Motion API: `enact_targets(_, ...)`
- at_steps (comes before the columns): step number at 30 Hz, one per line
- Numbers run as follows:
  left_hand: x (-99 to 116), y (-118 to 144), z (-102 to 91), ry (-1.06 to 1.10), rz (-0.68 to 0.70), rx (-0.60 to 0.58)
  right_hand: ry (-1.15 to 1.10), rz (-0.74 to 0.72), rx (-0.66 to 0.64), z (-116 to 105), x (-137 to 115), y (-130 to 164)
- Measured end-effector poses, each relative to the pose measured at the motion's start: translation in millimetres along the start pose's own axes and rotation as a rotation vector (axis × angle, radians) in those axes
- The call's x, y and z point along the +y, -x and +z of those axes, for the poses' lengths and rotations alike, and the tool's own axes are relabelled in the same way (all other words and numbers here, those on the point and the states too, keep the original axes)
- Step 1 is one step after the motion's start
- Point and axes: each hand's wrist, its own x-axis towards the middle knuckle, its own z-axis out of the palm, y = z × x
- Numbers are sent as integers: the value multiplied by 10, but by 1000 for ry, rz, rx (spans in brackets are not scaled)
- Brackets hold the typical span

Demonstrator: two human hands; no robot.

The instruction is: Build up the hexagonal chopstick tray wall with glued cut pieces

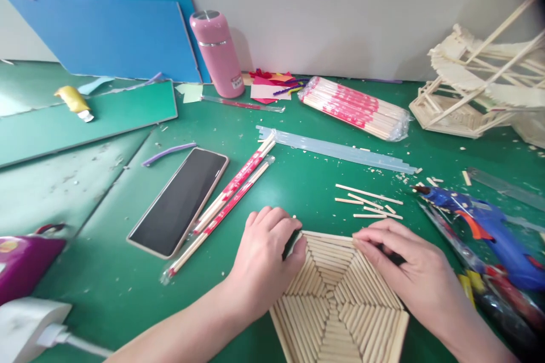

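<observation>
Both hands on the hexagonal stick panel [336, 295], flat on the green table [128, 278] at near centre.
We curl our left hand [266, 255] over its upper-left corner; our right hand [409, 264] pinches the upper-right edge — loose cut sticks [368, 201] just beyond.

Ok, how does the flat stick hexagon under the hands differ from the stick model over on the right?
The hexagon lies flat on the green table, its sticks packed side by side in tidy wedges; the stick model stands tall, an open frame with long sticks jutting out at angles. The left hand and right hand rest on the hexagon's far edge; nobody touches the model. Both are pale wooden sticks.
</observation>
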Motion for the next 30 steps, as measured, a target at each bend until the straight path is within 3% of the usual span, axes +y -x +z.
enact_targets(7,-2,38,26,-51,-16,-12,102,58,18,-46,98,89)
enact_targets(12,11,41,25,-55,-11,-36,182,-10,123,-52,-48,50)
enact_targets(17,19,45,34,-66,-8,-20,109,-217,-25,149,-265,-126)
enact_targets(20,19,43,30,-90,-2,-37,113,-209,-102,258,-289,-188)
enact_targets(30,7,46,29,-79,-3,-73,101,-194,-87,263,-303,-203)
